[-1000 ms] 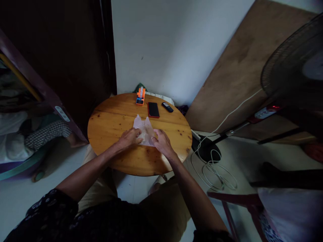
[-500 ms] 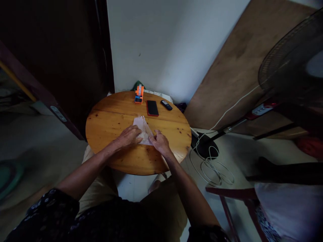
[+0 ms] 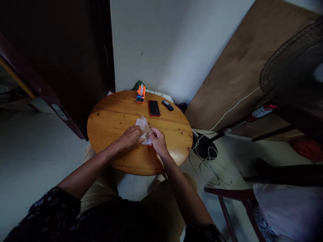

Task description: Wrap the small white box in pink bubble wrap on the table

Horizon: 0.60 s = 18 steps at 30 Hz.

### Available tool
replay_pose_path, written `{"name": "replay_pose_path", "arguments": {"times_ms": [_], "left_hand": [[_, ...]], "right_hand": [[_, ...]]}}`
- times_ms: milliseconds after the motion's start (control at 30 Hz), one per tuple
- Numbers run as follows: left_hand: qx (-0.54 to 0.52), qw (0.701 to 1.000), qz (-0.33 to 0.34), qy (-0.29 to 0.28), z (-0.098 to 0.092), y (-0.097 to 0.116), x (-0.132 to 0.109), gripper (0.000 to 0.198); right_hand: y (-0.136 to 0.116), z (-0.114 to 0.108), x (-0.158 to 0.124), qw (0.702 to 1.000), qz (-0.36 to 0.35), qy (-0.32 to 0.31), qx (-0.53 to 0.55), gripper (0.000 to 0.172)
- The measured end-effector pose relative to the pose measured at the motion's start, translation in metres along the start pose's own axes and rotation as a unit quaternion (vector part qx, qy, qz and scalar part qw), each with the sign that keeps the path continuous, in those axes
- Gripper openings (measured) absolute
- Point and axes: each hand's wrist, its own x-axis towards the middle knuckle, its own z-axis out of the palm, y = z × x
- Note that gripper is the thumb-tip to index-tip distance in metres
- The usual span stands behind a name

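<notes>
A thin, whitish, see-through plastic bag [image 3: 143, 125] lies crumpled near the middle of the round wooden table [image 3: 111, 122]. My left hand [image 3: 132, 136] rests on its left side, fingers curled over the plastic. On the other side my right hand [image 3: 157, 139] pinches the bag's right edge between thumb and fingers. Something pale shows through the plastic between my hands, but I cannot make out what it is. Beyond the bag lie a dark phone [image 3: 154, 108] with a red edge and a small black handset [image 3: 167, 105]. An orange tape dispenser [image 3: 141, 93] stands at the far edge.
A white wall [image 3: 171, 50] rises behind the table, with a dark door [image 3: 63, 50] at left. A standing fan [image 3: 292, 67] is at right, its pale cable [image 3: 214, 168] coiled on the floor. A wooden chair [image 3: 232, 193] with cloth stands at lower right.
My right hand has closed into a pinch on the bag's right edge, which is now folded inward. The bag looks narrower and more bunched. My left hand stays on its left side.
</notes>
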Motion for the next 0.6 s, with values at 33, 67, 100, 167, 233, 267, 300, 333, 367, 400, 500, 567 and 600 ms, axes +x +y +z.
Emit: {"name": "replay_pose_path", "arguments": {"times_ms": [33,67,100,167,233,267,300,333,367,400,500,567,600], "left_hand": [[0.004,1.000,-0.001,-0.002,0.000,0.001,0.000,0.020],[0.007,1.000,0.000,-0.004,-0.001,0.002,0.000,0.022],[0.008,1.000,0.001,-0.006,-0.001,0.003,0.000,0.024],[-0.003,1.000,-0.001,-0.008,-0.002,0.004,-0.001,0.027],[-0.022,1.000,-0.009,-0.012,-0.002,0.004,-0.001,0.028],[-0.029,0.999,-0.014,-0.015,-0.001,0.003,0.000,0.028],[-0.034,0.999,-0.019,-0.017,0.000,0.003,0.000,0.027],[-0.039,0.999,-0.023,-0.018,0.001,0.002,0.000,0.027],[-0.047,0.998,-0.026,-0.017,0.002,0.002,0.000,0.026],[-0.059,0.998,-0.028,-0.011,0.003,0.001,0.000,0.025],[-0.113,0.993,-0.030,0.006,0.004,0.000,-0.002,0.022],[-0.151,0.988,-0.037,0.019,0.004,-0.002,-0.004,0.024],[-0.171,0.984,-0.045,0.025,0.005,-0.003,-0.005,0.029]], "right_hand": [[-0.002,0.003,0.001,1.000,0.008,0.001,0.007,0.038],[-0.004,0.006,0.001,1.000,0.015,0.002,0.012,0.038],[-0.005,0.008,0.003,1.000,0.021,0.004,0.015,0.038],[-0.008,0.012,0.005,0.999,0.033,0.007,0.017,0.037],[-0.011,0.014,0.007,0.999,0.050,0.009,0.015,0.036],[-0.013,0.014,0.007,0.998,0.059,0.007,0.011,0.036],[-0.015,0.014,0.007,0.998,0.067,0.003,0.006,0.036],[-0.018,0.013,0.007,0.997,0.073,-0.005,0.000,0.035],[-0.021,0.011,0.006,0.997,0.076,-0.014,-0.006,0.035],[-0.024,0.010,0.005,0.997,0.077,-0.026,-0.010,0.035],[-0.031,0.004,0.001,0.995,0.069,-0.069,-0.020,0.037],[-0.033,0.001,-0.001,0.993,0.065,-0.095,-0.035,0.039],[-0.033,0.000,-0.001,0.991,0.062,-0.108,-0.047,0.041]]}}
